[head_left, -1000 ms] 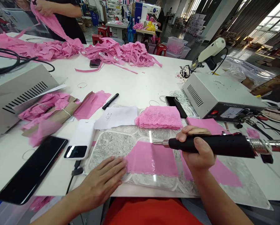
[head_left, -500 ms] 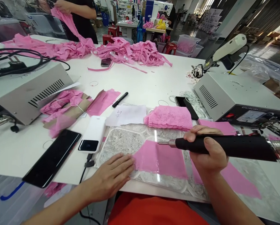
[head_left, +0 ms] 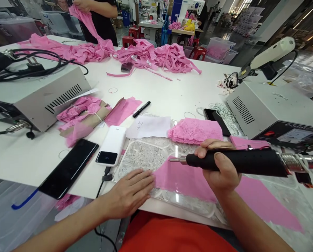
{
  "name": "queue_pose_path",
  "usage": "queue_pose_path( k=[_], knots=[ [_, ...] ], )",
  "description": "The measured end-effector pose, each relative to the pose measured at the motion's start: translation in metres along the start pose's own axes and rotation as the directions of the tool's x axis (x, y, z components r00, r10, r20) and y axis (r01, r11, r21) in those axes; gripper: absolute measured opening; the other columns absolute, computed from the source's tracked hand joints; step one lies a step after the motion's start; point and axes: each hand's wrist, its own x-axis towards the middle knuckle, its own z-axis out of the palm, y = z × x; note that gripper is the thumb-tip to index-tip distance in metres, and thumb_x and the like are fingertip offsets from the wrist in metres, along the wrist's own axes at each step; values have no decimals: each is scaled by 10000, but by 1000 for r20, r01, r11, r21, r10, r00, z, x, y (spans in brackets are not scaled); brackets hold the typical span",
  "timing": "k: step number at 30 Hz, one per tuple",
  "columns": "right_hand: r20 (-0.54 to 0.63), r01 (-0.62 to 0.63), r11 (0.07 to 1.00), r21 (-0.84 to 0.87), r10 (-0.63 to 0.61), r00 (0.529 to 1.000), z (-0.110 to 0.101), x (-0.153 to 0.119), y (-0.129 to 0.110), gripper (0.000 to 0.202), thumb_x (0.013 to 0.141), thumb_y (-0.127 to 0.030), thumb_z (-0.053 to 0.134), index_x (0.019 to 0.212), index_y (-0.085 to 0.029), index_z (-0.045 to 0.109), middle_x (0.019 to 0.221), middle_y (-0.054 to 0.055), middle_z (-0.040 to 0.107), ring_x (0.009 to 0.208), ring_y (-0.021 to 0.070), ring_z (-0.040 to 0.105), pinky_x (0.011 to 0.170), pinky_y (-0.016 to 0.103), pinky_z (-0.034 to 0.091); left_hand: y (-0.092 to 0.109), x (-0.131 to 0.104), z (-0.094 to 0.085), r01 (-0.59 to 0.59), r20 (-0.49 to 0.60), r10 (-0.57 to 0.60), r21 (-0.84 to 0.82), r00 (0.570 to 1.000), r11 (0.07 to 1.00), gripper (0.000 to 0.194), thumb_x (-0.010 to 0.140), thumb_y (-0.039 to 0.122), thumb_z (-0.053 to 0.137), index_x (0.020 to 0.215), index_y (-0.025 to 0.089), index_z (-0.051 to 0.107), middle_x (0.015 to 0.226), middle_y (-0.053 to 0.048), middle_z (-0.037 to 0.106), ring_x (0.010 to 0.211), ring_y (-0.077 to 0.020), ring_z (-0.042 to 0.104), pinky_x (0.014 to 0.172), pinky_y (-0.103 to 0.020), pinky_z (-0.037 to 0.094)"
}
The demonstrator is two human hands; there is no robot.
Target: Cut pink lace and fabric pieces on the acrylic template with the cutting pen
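Observation:
My left hand (head_left: 132, 191) lies flat, fingers stretched out, with its fingertips at the left corner of a thin pink fabric piece (head_left: 187, 183). That piece is spread on a glossy clear sheet (head_left: 143, 157) with a crinkled grey pattern beneath. My right hand (head_left: 220, 168) is wrapped round a black corded handpiece (head_left: 245, 162) with a slim metal tip. The tip points left and is over the fabric's upper left corner; whether it touches cannot be made out. Behind it sit a stack of pink lace pieces (head_left: 195, 130) and a marked white paper (head_left: 148, 126).
Left are a black phone (head_left: 68, 168), a white power bank (head_left: 111, 145) and a grey metal box (head_left: 41, 98). Another control box (head_left: 282, 108) stands right, near a second pink piece (head_left: 269, 203). Pink garments (head_left: 156, 56) are heaped at the back, where a person (head_left: 98, 21) handles fabric.
The handpiece has moved left with my right hand, bringing its tip to the fabric's upper left corner. My left hand stays on the fabric's edge. The whole view has shifted slightly.

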Motion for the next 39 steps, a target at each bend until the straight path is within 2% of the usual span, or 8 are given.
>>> queue_pose_path(
  k=[18, 24, 39],
  knots=[
    [-15, -43, 999, -9, 43, 999, 5, -2, -1, 88, 763, -200, 551, 796, -188, 632, 812, 13, 596, 594, 124, 554, 614, 327, 493, 1, -1, 0, 18, -30, -18, -12, 999, 1000, 280, 890, 160, 536, 1154, 77, 577, 1141, -124, 679, 1180, -216, 563, 1023, -369, 452],
    [32, -88, 995, 38, 87, 996, 12, -8, -5, 103, 769, -222, 560, 819, -183, 641, 829, 20, 584, 585, 114, 552, 584, 313, 500, 2, -2, 0, 16, -40, -16, -4, 999, 1000, 287, 890, 166, 536, 1162, 85, 573, 1128, -133, 683, 1169, -209, 572, 1028, -365, 446],
    [81, -85, 996, 18, 83, 993, 16, -11, -3, 51, 798, -224, 589, 815, -195, 627, 820, 13, 578, 604, 117, 562, 604, 322, 517, 3, -2, 0, 10, -44, -11, -32, 999, 999, 290, 869, 150, 565, 1145, 62, 578, 1085, -141, 693, 1132, -224, 593, 998, -376, 471]
  ],
)
